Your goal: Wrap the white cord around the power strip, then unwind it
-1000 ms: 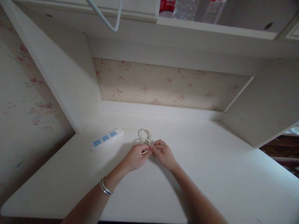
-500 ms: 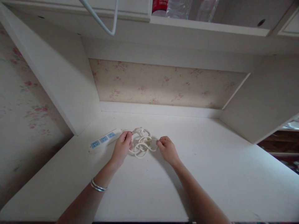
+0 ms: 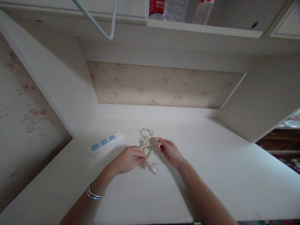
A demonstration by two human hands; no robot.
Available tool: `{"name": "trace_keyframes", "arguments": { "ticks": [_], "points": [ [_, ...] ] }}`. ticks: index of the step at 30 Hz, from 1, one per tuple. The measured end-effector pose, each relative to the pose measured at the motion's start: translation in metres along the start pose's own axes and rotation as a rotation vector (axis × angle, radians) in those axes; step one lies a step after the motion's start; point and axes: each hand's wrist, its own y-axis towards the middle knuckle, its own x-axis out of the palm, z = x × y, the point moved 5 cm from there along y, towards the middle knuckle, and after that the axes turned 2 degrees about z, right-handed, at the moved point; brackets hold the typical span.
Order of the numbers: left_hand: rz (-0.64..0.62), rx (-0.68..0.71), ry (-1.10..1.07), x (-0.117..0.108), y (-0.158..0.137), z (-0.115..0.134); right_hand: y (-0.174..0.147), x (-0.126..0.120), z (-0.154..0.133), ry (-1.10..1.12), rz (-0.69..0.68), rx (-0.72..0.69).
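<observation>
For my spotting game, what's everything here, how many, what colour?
power strip: one, white with blue sockets, left
cord: one, cream, looped, centre
plug: one, whitish, cord's end
desk: one, white, underneath
wallpaper: two patches, pinkish floral, behind, left
cabinet: one, white, above
container: one, mostly red, upper shelf
bottles: apparently two, clear, same shelf
bent rod: one, pale, top left
bangles: unclear count, silver, lower left
clutter: unclear, brownish, right edge
left hand: one, bare, pinching cord beside plug
right hand: one, bare, holding cord

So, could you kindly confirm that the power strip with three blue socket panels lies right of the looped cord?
Not quite: the head view shows the power strip with three blue socket panels lying left of the looped cord.
</observation>
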Motion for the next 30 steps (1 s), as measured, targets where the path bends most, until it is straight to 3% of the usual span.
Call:
{"name": "trace_keyframes", "arguments": {
  "ticks": [3,7,13,17,20,24,27,30],
  "points": [
    [0.107,0.008,0.134,0.009,0.003,-0.006,0.002,-0.002,0.002,-0.115,-0.01,-0.035],
    [0.267,-0.065,0.222,0.016,0.004,-0.025,0.002,-0.011,0.0,-0.456,0.114,-0.151],
    [0.191,-0.223,0.155,0.028,0.004,-0.052,-0.014,-0.007,-0.021,-0.956,0.139,-0.37],
    [0.153,-0.251,0.147,0.029,0.004,-0.056,-0.026,0.006,-0.026,-1.034,-0.117,-0.455],
    [0.222,-0.307,0.13,0.027,0.003,-0.067,-0.034,0.018,-0.025,-1.033,-0.343,-0.545],
    [0.324,-0.411,-0.105,0.027,0.002,-0.084,-0.035,0.022,-0.022,-1.041,-0.426,-0.535],
    [0.338,-0.486,-0.377,0.027,0.002,-0.084,-0.032,0.015,-0.025,-1.067,-0.312,-0.49],
    [0.28,-0.468,-0.54,0.022,0.004,-0.069,-0.033,0.011,-0.033,-1.086,-0.226,-0.547]
  ]
}}
